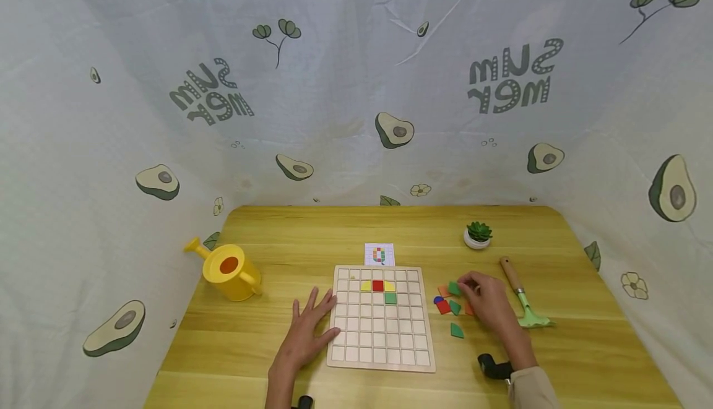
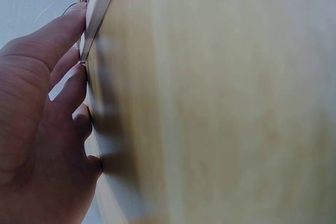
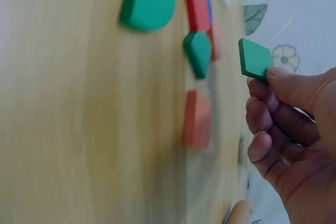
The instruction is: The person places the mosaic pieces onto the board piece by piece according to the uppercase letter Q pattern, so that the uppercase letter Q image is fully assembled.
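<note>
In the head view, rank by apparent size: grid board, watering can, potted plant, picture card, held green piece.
1. Grid board
2. Watering can
3. Potted plant and picture card: too alike to rank
4. Held green piece

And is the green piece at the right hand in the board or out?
Out: the right hand pinches the green piece, clearly apart from the board.

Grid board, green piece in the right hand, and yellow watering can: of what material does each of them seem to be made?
Grid board: probably wood, matte, judging by its pale tan colour.
Green piece: painted wood or plastic; its smooth, evenly coloured face leaves this open.
Watering can: likely plastic, as the body looks smooth and uniformly yellow.
</note>
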Demonstrator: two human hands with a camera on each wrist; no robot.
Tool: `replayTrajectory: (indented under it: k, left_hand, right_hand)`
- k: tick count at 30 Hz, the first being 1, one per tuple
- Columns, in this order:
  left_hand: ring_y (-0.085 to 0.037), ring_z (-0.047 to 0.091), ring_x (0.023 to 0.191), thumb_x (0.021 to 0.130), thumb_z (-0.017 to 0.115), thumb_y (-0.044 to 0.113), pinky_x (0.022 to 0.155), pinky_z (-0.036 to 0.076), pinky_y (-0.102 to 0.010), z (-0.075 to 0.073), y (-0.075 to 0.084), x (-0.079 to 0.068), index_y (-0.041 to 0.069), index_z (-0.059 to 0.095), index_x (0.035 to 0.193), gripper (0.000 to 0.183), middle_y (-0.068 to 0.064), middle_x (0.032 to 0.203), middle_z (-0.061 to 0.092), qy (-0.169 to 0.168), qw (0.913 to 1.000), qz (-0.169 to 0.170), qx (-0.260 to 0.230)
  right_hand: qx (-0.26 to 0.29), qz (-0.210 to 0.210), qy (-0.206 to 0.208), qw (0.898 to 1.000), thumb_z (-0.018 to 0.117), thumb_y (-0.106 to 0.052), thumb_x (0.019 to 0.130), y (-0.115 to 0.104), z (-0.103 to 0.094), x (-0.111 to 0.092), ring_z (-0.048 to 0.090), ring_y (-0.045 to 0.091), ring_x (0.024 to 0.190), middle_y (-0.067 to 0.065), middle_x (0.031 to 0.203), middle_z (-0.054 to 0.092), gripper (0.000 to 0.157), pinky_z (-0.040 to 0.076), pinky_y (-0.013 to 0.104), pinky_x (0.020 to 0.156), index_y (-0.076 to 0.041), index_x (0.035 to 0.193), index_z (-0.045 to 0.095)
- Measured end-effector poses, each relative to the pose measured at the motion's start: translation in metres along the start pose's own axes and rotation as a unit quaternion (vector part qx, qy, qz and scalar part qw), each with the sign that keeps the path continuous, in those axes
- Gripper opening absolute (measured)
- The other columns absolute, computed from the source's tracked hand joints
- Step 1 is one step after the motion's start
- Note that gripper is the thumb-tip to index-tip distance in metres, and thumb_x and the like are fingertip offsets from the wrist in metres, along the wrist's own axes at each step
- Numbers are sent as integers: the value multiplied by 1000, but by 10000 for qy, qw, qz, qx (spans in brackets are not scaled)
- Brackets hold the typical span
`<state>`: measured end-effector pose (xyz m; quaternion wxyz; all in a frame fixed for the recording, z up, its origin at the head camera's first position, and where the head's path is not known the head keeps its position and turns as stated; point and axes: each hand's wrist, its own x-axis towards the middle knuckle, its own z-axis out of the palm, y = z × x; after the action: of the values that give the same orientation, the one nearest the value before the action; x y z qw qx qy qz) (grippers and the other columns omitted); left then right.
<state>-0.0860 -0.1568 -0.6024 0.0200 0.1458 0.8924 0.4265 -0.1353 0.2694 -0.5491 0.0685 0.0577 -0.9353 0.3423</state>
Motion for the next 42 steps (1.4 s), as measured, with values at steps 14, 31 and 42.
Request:
replayTrajectory:
  k: [14,31,42]
  left_hand:
    - [-45,16,164,97,80,25,128,-10,-73,-11,11,1,7,54,159,69,-7,171,41,-255,9996,-90,127]
    - [-45,19,164,97,81,22,128,-8,-75,-10,13,3,5,55,157,68,-8,170,44,-186,9997,5,127]
    - [-40,16,166,98,81,22,131,-10,-69,-9,15,3,7,55,158,68,-4,171,42,-285,9990,-244,231]
  right_hand:
    - [620,-340,-330,9969,74,-2,100,-43,26,7,63,10,78,0,87,75,6,56,22,66,-2,95,79]
    - [973,-307,-1109,9886,76,-8,101,-70,65,2,53,8,75,-5,86,70,6,49,21,64,-4,97,78]
    - [932,-86,-1188,9885,78,-3,98,-67,77,1,53,9,73,-7,83,68,10,47,21,64,-11,92,78]
